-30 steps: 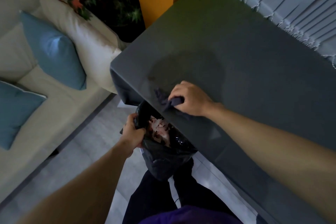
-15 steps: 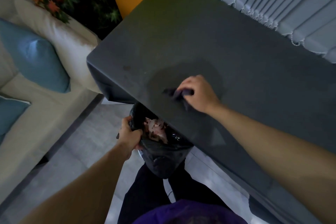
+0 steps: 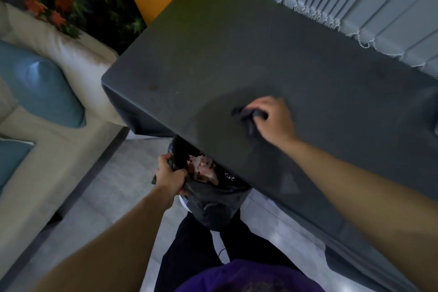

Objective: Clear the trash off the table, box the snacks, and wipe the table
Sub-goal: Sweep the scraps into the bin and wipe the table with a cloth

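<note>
Dark, soft wiping cloth (image 3: 245,117) is bunched under your right hand (image 3: 272,121), lying on the dark grey fabric-covered table (image 3: 213,54). Your fingers are curled round it. One tail of cloth pokes out ahead of the fingertips, another trails under the palm.

Handling, my read: light, limp, probably damp. Zero stiffness, so it'll fold on itself and skid if you only pinch a corner. Take it mid-wad, palm on top, and press down so the whole pad drags. The table cover looks like fabric too, going by the draped corners, so heavy drag could ruck it up.

Darker damp-looking patch (image 3: 213,111) sits just off your fingertips. Small brown spot (image 3: 152,87) is well beyond the fingertips, near the table's far-left corner, and looks unwiped.

Your left hand (image 3: 170,175) grips the rim of the black plastic trash bag (image 3: 208,199) below the table edge, fingers closed on the film. Pale crumpled trash (image 3: 203,169) is just beside those fingers, inside the bag. The film is thin and slippery, so hold a gathered fold, not a single layer.

Looks like you're in the wipe step.
</note>
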`<state>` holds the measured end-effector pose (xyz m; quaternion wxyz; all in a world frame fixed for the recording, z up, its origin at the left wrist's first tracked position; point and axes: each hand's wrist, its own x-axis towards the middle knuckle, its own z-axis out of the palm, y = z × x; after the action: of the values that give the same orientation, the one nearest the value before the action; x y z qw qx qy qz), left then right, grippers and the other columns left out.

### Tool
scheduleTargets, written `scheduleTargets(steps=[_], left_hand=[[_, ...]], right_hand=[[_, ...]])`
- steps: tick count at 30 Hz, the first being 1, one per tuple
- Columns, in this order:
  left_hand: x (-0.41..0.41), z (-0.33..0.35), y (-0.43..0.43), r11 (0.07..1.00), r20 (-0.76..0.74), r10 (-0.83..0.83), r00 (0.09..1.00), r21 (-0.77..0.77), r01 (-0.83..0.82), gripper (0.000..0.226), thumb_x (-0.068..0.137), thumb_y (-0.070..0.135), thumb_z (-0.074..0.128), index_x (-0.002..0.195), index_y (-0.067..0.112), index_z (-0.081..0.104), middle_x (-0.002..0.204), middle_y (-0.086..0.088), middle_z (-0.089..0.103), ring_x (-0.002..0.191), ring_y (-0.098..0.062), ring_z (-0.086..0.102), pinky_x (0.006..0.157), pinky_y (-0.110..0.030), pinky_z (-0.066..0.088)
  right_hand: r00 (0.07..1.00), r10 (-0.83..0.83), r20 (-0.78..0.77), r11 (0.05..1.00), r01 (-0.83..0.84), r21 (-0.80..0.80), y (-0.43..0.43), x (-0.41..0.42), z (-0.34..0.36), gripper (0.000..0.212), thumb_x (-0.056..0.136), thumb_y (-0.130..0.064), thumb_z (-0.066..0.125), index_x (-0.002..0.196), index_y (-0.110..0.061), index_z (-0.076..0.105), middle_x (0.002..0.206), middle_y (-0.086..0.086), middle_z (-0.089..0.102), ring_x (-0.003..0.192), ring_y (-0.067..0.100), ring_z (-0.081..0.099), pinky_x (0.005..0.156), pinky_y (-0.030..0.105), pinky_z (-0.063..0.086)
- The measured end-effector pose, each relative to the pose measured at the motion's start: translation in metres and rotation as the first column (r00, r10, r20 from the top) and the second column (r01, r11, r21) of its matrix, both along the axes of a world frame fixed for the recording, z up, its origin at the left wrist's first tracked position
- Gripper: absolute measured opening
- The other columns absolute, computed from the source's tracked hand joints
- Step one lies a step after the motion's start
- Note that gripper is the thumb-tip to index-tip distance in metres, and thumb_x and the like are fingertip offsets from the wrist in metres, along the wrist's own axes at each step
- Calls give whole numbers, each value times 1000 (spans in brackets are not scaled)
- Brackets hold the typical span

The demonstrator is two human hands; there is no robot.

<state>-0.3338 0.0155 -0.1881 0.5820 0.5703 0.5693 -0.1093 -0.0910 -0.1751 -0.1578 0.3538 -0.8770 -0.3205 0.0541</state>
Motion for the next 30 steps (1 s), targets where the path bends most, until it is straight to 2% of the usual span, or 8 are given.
scheduleTargets(steps=[3, 11, 17, 22, 24, 26, 28, 30], left_hand=[[1, 1, -2, 1000, -7, -11, 1000, -2, 11, 57, 86, -3, 54, 127, 32, 36, 125, -16, 50, 97, -40, 65, 56, -47, 61], [9, 0, -15, 999, 14, -39, 999, 15, 38, 53, 86, -4, 55, 119, 33, 37, 128, -17, 48, 97, -41, 64, 54, -46, 60], [12, 1, -17, 998, 11, -55, 998, -3, 55, 55, 85, -3, 56, 122, 33, 37, 128, -16, 47, 95, -40, 65, 56, -50, 61], [17, 0, -22, 998, 14, -65, 998, -11, 65, 56, 82, -2, 57, 119, 36, 38, 129, -16, 47, 100, -42, 63, 55, -49, 61], [19, 3, -22, 997, 17, -75, 997, -4, 75, 55, 83, -2, 57, 119, 35, 38, 127, -15, 48, 100, -40, 63, 56, -50, 61], [19, 7, -19, 996, 20, -90, 996, 6, 90, 54, 86, -3, 55, 122, 33, 37, 123, -12, 51, 97, -37, 65, 59, -52, 61], [19, 9, -14, 996, 24, -90, 996, 8, 90, 54, 88, -5, 53, 124, 32, 37, 119, -10, 52, 91, -34, 66, 64, -55, 61], [19, 11, -7, 996, 18, -90, 996, 20, 89, 55, 89, -6, 53, 124, 32, 36, 118, -10, 53, 88, -33, 66, 66, -55, 61]], right_hand=[[954, -300, -2, 942, 297, -156, -6, 19, -6, 31, 76, -11, 58, 101, -16, 76, 105, 6, 72, 95, 33, 66, 87, 36, 48], [846, 471, -249, 856, -507, -103, 0, -75, 2, 26, 73, -10, 59, 84, -24, 78, 93, -9, 70, 84, 14, 53, 81, 30, 47], [990, -144, -3, 977, 142, -157, -17, -37, -8, 28, 82, -14, 56, 102, -21, 75, 105, -6, 68, 94, 25, 54, 82, 36, 48], [850, 446, -281, 851, -500, -161, -15, -66, 3, 30, 78, -14, 54, 91, -28, 78, 101, -14, 67, 92, 10, 47, 84, 35, 49], [924, 348, -159, 925, -366, -106, -19, -55, -2, 31, 78, -11, 56, 97, -25, 77, 103, -9, 65, 97, 15, 51, 86, 33, 48], [992, -111, -53, 992, 107, -73, -23, -38, -9, 32, 80, -9, 57, 105, -20, 73, 108, -1, 62, 102, 24, 54, 89, 32, 45], [881, -472, -14, 869, 462, -179, -25, -30, -13, 28, 83, -10, 56, 107, -15, 68, 113, 4, 59, 104, 33, 52, 85, 35, 43], [935, -353, 28, 915, 351, -197, -19, -36, -14, 27, 81, -12, 57, 105, -14, 70, 110, 4, 61, 99, 33, 52, 83, 36, 43]])
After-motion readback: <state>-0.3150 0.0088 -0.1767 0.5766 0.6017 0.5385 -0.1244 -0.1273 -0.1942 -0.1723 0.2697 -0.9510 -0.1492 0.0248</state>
